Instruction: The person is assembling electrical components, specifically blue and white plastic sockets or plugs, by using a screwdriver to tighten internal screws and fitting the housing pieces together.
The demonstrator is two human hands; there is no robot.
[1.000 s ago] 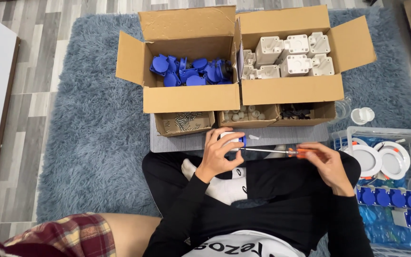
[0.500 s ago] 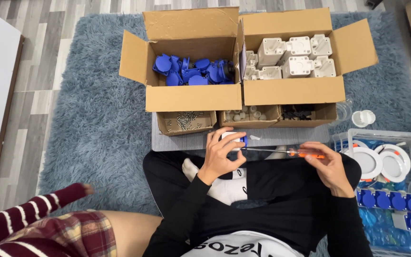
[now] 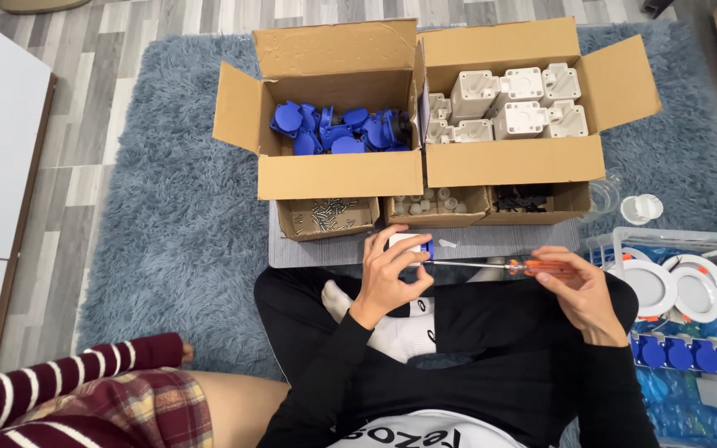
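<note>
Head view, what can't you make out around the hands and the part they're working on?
- White-and-blue part: mostly covered by the left hand.
- Screwdriver tip: hidden behind that part, too small.
- Screwdriver handle: partly wrapped by the right hand.
- Clear bin: cut off by the right edge.

A shaggy grey-blue rug (image 3: 168,241) on the floor carries two open cardboard boxes (image 3: 338,174) and a grey board (image 3: 325,251).

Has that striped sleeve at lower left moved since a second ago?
Yes. The striped sleeve has come in from the left, reaching rightward across the grey rug beside the plaid fabric.
</note>
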